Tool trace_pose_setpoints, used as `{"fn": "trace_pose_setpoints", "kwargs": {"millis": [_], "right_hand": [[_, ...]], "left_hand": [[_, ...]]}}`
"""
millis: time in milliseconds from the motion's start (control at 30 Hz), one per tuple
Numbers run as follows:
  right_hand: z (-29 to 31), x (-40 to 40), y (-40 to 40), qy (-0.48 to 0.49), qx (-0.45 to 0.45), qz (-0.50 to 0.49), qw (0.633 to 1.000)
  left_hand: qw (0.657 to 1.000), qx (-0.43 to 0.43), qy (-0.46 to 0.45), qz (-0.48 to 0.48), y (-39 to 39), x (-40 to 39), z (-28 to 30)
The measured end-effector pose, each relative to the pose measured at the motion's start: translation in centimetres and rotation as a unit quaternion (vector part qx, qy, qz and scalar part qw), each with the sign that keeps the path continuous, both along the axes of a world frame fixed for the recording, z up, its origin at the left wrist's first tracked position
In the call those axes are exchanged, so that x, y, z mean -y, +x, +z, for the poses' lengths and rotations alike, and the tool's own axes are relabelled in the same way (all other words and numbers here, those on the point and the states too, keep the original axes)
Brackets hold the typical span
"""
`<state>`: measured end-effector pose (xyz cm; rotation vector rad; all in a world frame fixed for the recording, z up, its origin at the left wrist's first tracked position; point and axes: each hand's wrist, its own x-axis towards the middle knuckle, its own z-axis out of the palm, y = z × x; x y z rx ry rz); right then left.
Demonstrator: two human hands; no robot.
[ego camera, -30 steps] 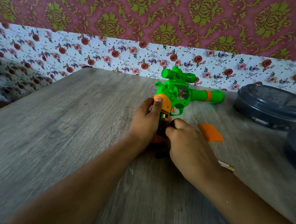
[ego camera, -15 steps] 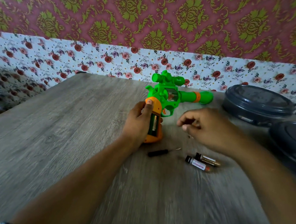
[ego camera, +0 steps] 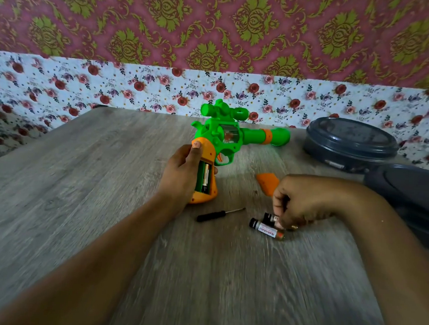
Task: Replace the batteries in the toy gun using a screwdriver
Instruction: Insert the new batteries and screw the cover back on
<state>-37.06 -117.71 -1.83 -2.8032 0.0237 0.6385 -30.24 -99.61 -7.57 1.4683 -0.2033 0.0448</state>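
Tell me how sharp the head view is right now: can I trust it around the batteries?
Head view: table grain is motion-smeared toward the lower edges, wide-angle bends the far wall; the two loose batteries and right hand are slightly soft, label unreadable; toy gun fairly crisp, lighting dim and even.

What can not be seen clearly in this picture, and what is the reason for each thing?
- Head view: the farther battery is mostly covered by the right hand, so whether the fingers pinch it is unclear.
- The print on the nearer battery is blurred.
- The left hand hides the back of the toy gun's grip.
- The right edge cuts off the nearer dark container.
- The screwdriver tip is too small to tell its type.
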Motion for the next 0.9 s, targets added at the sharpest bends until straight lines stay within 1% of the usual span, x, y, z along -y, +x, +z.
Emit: {"fn": "trace_pose_setpoints", "kwargs": {"millis": [67, 167, 267, 333, 433, 500, 567, 633, 700, 800, 900], "right_hand": [[0.0, -0.2, 0.0, -0.018, 0.022, 0.005, 1.0], [0.1, -0.2, 0.4, -0.022, 0.127, 0.022, 0.991], [-0.2, -0.7, 0.7, 0.063, 0.236, 0.023, 0.969], [-0.6, -1.5, 0.8, 0.124, 0.291, 0.029, 0.948], [-1.4, -3.1, 1.0, 0.188, 0.358, 0.052, 0.913], [-2.1, -4.1, 1.2, 0.254, 0.366, 0.037, 0.895], [-2.7, -4.9, 1.3, 0.338, 0.353, 0.007, 0.873], [-3.1, -5.5, 1.4, 0.433, 0.333, -0.028, 0.837], [-3.4, -5.8, 1.5, 0.5, 0.322, -0.052, 0.802], [-4.1, -6.2, 1.7, 0.531, 0.322, -0.076, 0.78], [-4.8, -6.6, 2.1, 0.553, 0.332, -0.122, 0.754]], "left_hand": [[1.0, 0.0, 0.0, -0.003, 0.0, -0.1, 0.0], [1.0, -0.011, -0.004, -0.01, 0.1, -0.2, -0.1], [0.999, -0.038, -0.004, -0.016, 0.5, -0.4, -0.2], [0.999, -0.034, -0.007, -0.011, 0.3, -0.3, 0.0], [1.0, -0.018, -0.01, 0.003, 0.0, -0.1, 0.1], [1.0, -0.006, 0.001, 0.022, -0.2, -0.1, 0.2], [0.999, -0.002, 0.02, 0.032, -0.1, -0.2, 0.1], [0.999, -0.013, 0.023, 0.031, -0.1, -0.1, 0.2], [0.999, -0.026, 0.022, 0.026, 0.0, -0.2, 0.2], [0.999, -0.03, 0.023, 0.024, 0.0, -0.2, 0.2], [0.999, -0.032, 0.013, 0.021, 0.1, -0.3, 0.1]]}}
